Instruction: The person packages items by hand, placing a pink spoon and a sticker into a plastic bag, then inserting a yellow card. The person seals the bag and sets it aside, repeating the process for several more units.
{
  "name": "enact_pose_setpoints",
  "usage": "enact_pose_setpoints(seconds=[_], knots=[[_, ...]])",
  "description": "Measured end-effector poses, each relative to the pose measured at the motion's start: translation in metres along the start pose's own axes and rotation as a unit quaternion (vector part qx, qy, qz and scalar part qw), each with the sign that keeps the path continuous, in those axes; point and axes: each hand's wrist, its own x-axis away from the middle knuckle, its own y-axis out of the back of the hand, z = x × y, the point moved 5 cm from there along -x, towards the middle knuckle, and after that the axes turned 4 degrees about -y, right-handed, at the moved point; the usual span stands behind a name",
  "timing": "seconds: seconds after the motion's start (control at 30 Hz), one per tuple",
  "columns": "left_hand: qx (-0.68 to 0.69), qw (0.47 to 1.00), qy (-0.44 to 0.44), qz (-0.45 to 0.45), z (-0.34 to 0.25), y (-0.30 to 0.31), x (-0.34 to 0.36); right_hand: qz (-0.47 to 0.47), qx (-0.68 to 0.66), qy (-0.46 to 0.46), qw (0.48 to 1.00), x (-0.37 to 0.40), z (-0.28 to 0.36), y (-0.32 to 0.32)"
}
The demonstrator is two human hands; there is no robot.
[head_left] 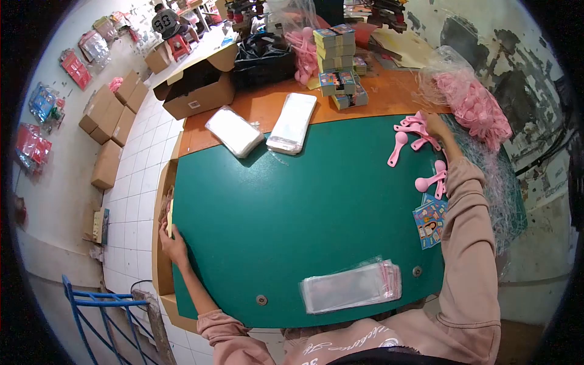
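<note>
At the table's left edge, my left hand is closed on a thin pale yellow item, seen edge-on over an open carton. My right hand reaches to the far right corner, its fingers closed at a pile of pink spoons; the fingertips are partly hidden. One pink spoon lies just left of that pile. Nearer me are more pink spoons and some blue printed cards, partly covered by my right sleeve. Clear plastic sleeves lie at the table's near edge.
Two stacks of clear bags lie at the back of the green table. Behind stand card bundles, an open box and a bag of pink spoons. A person sits far back left.
</note>
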Motion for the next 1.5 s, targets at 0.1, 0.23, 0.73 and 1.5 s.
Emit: enact_pose_setpoints(seconds=[0.1, 0.23, 0.73, 1.5], knots=[[-0.046, 0.997, -0.058, 0.005, -0.013, 0.000, 0.004, -0.042, 0.003, 0.037, 0.998, -0.007, -0.004, -0.020], [-0.093, 0.990, -0.100, 0.030, -0.014, -0.005, 0.006, -0.073, 0.013, 0.072, 0.995, 0.028, 0.034, -0.026], [-0.099, 0.986, -0.134, 0.017, -0.020, -0.005, 0.009, 0.001, -0.159, 0.259, 0.953, 0.170, 0.133, 0.030], [0.023, 0.979, -0.205, 0.000, -0.117, 0.005, 0.044, -0.171, -0.093, 0.220, 0.956, 0.181, 0.072, 0.061]])
